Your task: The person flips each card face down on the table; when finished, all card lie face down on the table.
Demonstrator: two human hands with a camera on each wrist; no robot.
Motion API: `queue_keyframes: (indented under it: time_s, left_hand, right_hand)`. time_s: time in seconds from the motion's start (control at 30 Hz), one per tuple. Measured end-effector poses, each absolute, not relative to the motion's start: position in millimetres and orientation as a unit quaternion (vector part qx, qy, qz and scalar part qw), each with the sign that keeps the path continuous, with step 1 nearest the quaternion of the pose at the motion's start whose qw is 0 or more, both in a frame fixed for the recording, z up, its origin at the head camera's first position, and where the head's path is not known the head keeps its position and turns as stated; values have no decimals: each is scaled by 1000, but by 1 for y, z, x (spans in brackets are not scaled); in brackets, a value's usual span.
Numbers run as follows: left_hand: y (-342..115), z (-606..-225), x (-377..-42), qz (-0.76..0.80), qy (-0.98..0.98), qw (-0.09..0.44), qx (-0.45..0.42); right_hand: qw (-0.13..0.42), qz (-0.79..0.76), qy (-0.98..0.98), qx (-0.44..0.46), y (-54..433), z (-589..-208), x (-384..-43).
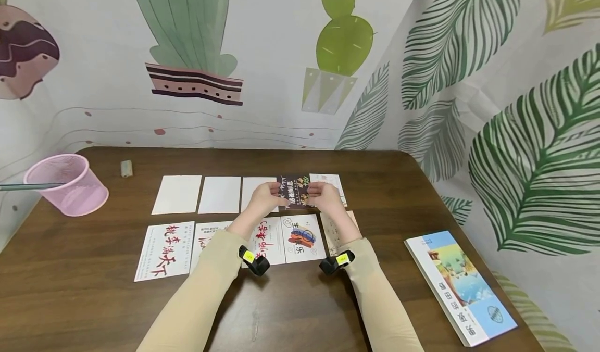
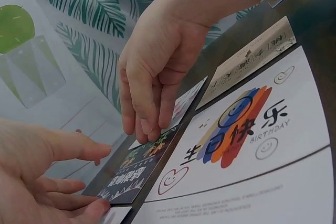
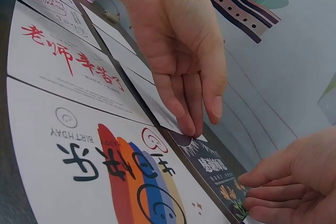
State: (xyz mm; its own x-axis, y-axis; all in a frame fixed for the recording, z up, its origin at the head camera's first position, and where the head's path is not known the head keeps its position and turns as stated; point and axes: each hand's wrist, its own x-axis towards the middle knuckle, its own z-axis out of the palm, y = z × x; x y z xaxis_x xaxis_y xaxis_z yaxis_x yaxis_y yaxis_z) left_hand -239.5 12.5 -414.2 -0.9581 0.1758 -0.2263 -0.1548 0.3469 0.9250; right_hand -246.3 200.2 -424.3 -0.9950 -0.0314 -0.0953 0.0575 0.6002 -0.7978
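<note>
A dark greeting card [image 1: 295,191] with white lettering and painted hand shapes lies in the back row of cards. At its left end are the fingertips of my left hand [image 1: 265,198], thumb held apart from the fingers. My right hand [image 1: 326,200] reaches down to the opposite end, its fingers fairly straight in the left wrist view. Just in front lies a white birthday card [image 1: 303,238] with a striped smiley design. A white card [image 1: 251,188] is partly under my left hand, and another printed card [image 1: 334,183] shows behind my right hand.
White cards [image 1: 177,195] continue the back row leftward. The front row includes red-lettered cards [image 1: 165,250] and a beige card [image 1: 330,232], partly covered by my right arm. A pink mesh cup [image 1: 77,198] and an eraser [image 1: 126,168] stand left; a thick book [image 1: 461,289] lies right.
</note>
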Motion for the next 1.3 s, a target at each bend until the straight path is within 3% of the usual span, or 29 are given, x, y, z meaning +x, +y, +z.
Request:
queue_keyframes:
  time_s: [0.5, 0.9, 1.1, 1.3]
  left_hand:
    - [13, -419, -248, 654, 744, 135, -32]
    - [26, -423, -250, 675, 718, 167, -38]
    - [30, -423, -248, 679, 719, 150, -23]
    - [34, -415, -241, 664, 743, 84, -9]
  right_hand:
    - [46, -437, 898, 13, 199, -421, -246]
    - [46, -443, 895, 20, 198, -419, -243]
    - [36, -440, 897, 12, 198, -415, -242]
    - [-28, -450, 892, -23, 196, -404, -238]
